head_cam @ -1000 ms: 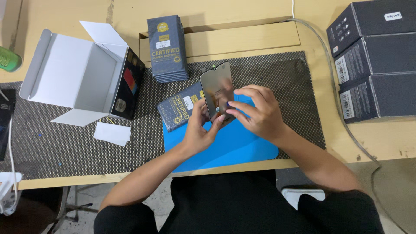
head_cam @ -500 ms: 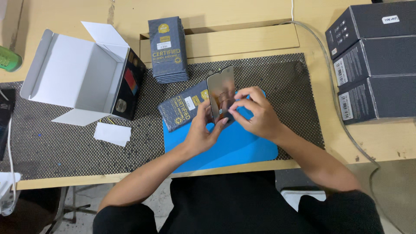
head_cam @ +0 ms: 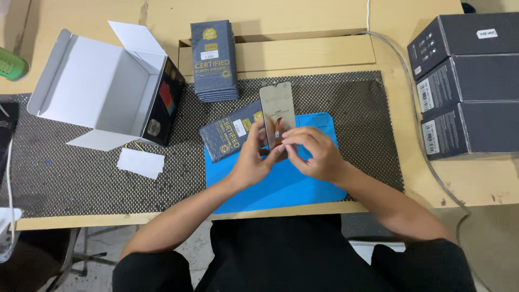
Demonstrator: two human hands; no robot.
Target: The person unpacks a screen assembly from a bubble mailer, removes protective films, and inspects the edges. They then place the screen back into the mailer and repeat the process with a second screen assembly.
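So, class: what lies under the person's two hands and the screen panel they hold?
Under the left hand, right hand and the screen panel lies a blue mat on black mesh matting. The hands cover the panel's lower end and part of the mat.

Both hands, left hand (head_cam: 251, 159) and right hand (head_cam: 316, 154), hold a flat grey phone screen panel (head_cam: 278, 108) above the blue rubber mat (head_cam: 281, 184).

Screen panel (head_cam: 277, 108) lower end hidden behind both hands; green object (head_cam: 11, 64) cut by left edge.

Wooden workbench (head_cam: 81, 13); grey concrete floor (head_cam: 97, 265)
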